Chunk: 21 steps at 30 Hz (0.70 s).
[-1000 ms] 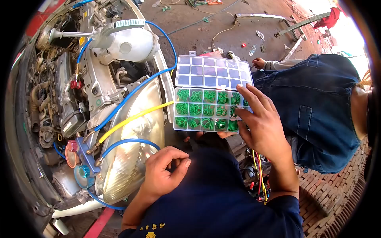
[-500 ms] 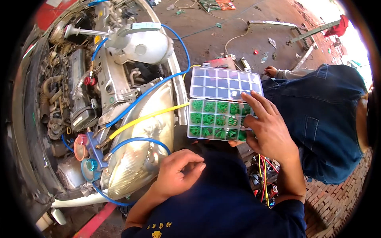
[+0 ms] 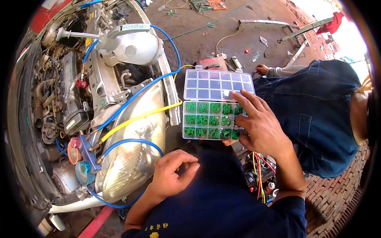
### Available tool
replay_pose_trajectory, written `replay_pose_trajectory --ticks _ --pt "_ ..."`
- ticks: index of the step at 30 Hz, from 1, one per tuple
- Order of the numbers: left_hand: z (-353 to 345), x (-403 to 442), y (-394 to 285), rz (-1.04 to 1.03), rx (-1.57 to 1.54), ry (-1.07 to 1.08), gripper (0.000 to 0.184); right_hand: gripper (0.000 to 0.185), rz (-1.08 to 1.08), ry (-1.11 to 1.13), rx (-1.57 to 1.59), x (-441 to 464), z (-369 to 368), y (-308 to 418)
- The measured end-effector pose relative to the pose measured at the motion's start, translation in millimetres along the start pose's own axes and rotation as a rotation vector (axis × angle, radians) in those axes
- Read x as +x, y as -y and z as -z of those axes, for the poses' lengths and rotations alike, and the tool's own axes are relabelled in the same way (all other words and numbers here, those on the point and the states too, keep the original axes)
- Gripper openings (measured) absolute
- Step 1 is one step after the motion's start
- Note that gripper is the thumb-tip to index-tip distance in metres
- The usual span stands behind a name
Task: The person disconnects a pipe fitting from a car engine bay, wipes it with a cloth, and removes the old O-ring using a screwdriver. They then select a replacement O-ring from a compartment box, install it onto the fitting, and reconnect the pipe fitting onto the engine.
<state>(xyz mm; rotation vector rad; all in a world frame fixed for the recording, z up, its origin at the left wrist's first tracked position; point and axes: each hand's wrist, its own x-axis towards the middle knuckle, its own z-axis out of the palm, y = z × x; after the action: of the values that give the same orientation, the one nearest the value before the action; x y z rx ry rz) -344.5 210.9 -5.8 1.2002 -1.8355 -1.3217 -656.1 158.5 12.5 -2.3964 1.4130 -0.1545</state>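
A clear divided box (image 3: 214,119) lies open, its compartments filled with green rings and its lid (image 3: 218,82) folded back. My right hand (image 3: 260,123) reaches over the box's right side, fingers apart, covering some of the right compartments. Fingertips of another hand show under the box's lower right edge; whose they are I cannot tell. My left hand (image 3: 174,172) is curled below and left of the box, thumb near the fingers; anything between them is too small to make out.
A car's engine bay (image 3: 67,95) with a headlight (image 3: 135,142), blue hose (image 3: 139,95), yellow hose (image 3: 143,116) and gauges (image 3: 83,167) fills the left. At right a person in dark blue clothing (image 3: 305,107) bends close by. Cables (image 3: 260,174) and tools lie below my right hand.
Since one second ago the box sits slightly lower in view, and a red case behind it shows more. My left hand keeps its curled shape; my right hand stays over the box.
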Motion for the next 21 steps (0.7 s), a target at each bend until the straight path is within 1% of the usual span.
replay_pose_trajectory --ticks 5,8,10,11,13,14,15,17,18,19,21 --pt "-3 2 0 -0.015 -0.014 -0.013 0.016 0.027 -0.005 -0.008 0.004 -5 5 2" --pt "-5 6 -3 -0.022 -0.007 -0.004 0.016 0.027 0.009 -0.055 0.090 -12 8 1" --pt "-8 13 -5 -0.043 0.020 -0.013 0.015 0.030 0.041 -0.183 0.197 -19 7 -2" --pt "-10 18 -7 -0.048 0.029 -0.008 0.015 0.030 0.040 -0.194 0.201 -23 6 -3" --pt "-17 32 -13 -0.073 0.052 -0.034 0.015 0.034 -0.001 -0.392 0.375 -33 0 -4" --pt "-20 40 -19 -0.079 0.058 -0.023 0.017 0.032 -0.032 -0.455 0.410 -38 -5 -4" --pt "-26 49 -22 -0.087 0.074 -0.016 0.017 0.032 -0.032 -0.473 0.416 -42 -11 -5" --pt "-38 67 -27 -0.124 0.081 0.016 0.019 0.031 -0.148 -0.579 0.425 -49 -24 -5" --pt "-38 76 -38 -0.053 0.158 0.098 0.017 0.030 -0.166 -0.599 0.387 -53 -31 -8" --pt "-43 85 -39 -0.060 0.173 0.107 0.017 0.030 -0.170 -0.617 0.392 -56 -36 -9" --pt "-53 102 -40 -0.062 0.207 0.195 0.019 0.032 -0.238 -0.614 0.316 -60 -42 -9"
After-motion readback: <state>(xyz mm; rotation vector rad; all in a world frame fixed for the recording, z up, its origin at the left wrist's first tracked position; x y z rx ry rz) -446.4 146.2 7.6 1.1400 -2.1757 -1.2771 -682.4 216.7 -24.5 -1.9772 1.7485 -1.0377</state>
